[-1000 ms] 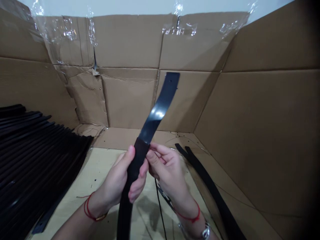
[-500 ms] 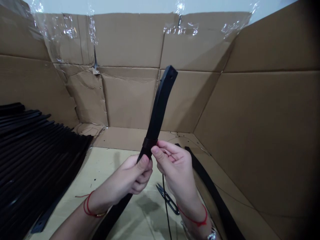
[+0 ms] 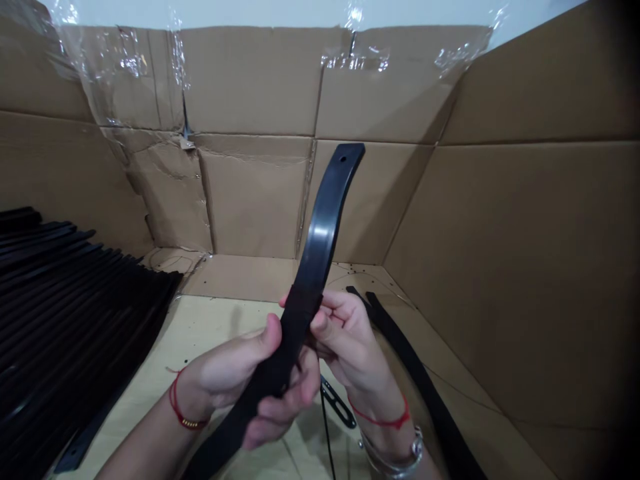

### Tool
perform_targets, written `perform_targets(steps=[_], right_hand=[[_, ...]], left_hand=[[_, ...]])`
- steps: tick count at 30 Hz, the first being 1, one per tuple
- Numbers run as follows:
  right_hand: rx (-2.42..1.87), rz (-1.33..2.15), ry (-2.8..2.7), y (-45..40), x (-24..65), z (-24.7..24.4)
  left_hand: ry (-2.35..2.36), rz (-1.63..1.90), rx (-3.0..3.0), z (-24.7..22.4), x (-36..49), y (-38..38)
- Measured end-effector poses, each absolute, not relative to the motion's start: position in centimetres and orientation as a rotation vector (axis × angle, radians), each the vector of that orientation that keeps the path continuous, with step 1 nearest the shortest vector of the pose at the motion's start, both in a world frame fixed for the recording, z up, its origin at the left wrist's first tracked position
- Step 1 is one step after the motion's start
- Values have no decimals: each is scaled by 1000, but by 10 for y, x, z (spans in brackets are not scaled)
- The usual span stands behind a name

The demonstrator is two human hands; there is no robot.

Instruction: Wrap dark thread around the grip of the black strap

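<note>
A long curved black strip [image 3: 320,227] with a small hole near its tip rises tilted before me, its lower end running out at the bottom of the view. My left hand [image 3: 255,373] wraps around its lower part, thumb on one edge and fingers curled under. Just above, a dark band [image 3: 304,305] circles the strip. My right hand [image 3: 345,333] pinches at the strip's right edge by this band; the fingertips behind it are hidden. A thin black cord [image 3: 327,427] hangs below my right hand. Beneath lie thread snips [image 3: 340,403], partly covered by the hands.
Many similar black strips [image 3: 75,320] are stacked at the left. Two more black strips [image 3: 415,367] lie at the right. Cardboard walls [image 3: 255,200] with clear tape enclose the back and sides of the pale work surface [image 3: 200,327].
The strip has been turned, so its broad, shiny face now shows. My left fingers have loosened and shifted around it. My right hand stays by the band, slightly lower.
</note>
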State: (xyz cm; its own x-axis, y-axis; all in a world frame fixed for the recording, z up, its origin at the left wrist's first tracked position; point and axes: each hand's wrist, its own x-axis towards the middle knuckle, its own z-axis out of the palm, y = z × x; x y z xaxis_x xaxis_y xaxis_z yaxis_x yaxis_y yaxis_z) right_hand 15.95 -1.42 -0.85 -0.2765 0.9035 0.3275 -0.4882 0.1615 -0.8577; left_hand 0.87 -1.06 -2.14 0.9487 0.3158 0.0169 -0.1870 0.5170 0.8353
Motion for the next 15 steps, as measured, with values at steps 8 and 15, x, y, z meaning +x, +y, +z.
perform_targets(steps=[8,15], right_hand=[[-549,1400,-997,-17,146,-11],[-474,1185,-1131,-21,142,-16]], left_hand=[[712,1091,1468,-20,20,-22],[139,649,1081,-23,7,-11]])
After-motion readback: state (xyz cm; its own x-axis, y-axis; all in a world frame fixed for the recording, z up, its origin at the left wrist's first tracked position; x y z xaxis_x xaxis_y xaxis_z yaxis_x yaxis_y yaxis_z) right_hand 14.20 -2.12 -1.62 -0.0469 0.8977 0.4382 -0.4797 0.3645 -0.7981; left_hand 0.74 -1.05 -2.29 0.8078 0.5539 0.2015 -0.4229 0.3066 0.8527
